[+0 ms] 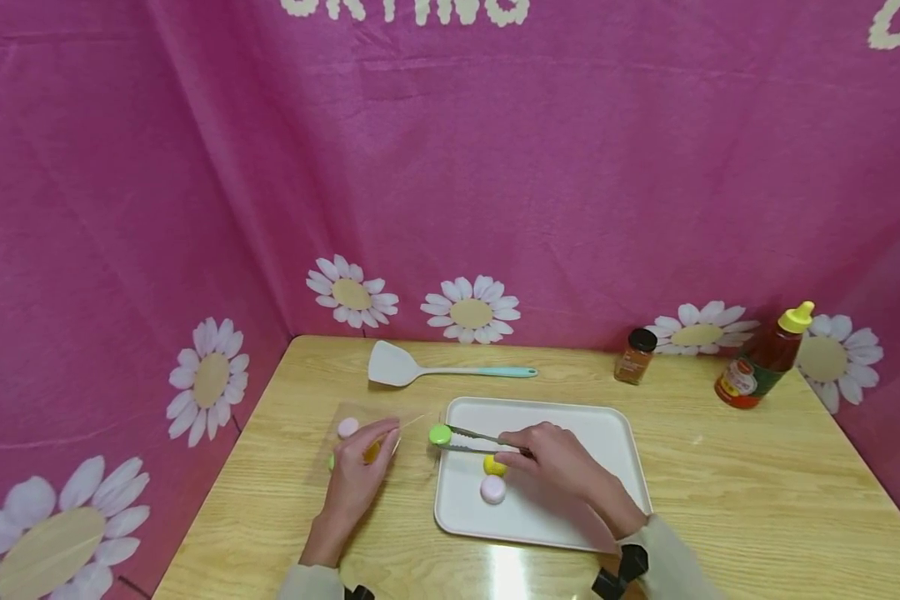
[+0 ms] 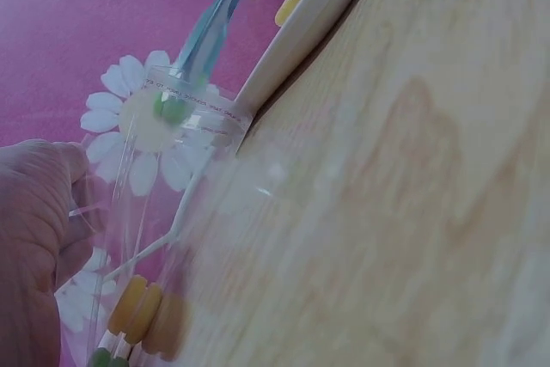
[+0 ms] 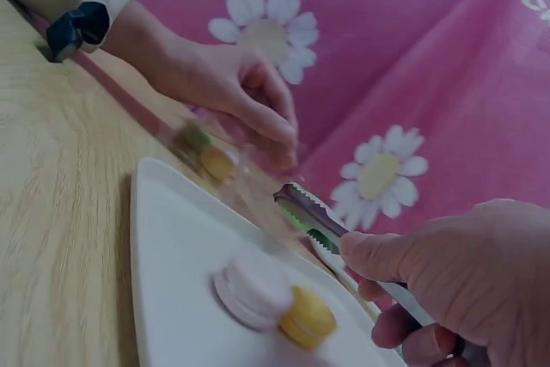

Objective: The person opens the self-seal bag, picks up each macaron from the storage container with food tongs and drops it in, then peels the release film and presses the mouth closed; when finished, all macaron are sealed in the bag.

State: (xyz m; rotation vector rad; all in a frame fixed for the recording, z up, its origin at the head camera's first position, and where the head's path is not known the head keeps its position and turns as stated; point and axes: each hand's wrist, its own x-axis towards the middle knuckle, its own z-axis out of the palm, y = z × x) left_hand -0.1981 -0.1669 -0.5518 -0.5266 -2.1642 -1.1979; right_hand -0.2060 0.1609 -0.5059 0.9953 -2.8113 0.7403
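Note:
My left hand (image 1: 354, 475) pinches the edge of a clear plastic bag (image 2: 206, 122), which lies on the table with its mouth towards the right. Inside the bag are a pink macaron (image 1: 348, 427), a yellow macaron (image 2: 136, 308) and a green one (image 2: 101, 357). Metal tongs (image 1: 483, 437) are gripped in my right hand (image 1: 558, 457). Between their tips sits a green macaron (image 1: 439, 434), at the bag's mouth, over the tray's left rim. A yellow macaron (image 1: 494, 465) and a pink macaron (image 1: 492, 490) lie side by side on the white tray (image 1: 570, 517).
Behind the bag and tray lies a white spatula (image 1: 393, 365) with a turquoise handle. A small black-capped jar (image 1: 633, 358) stands at the back right. Farther right is a red sauce bottle (image 1: 765, 362) with a yellow cap. A pink flowered cloth (image 1: 570, 208) hangs behind the table.

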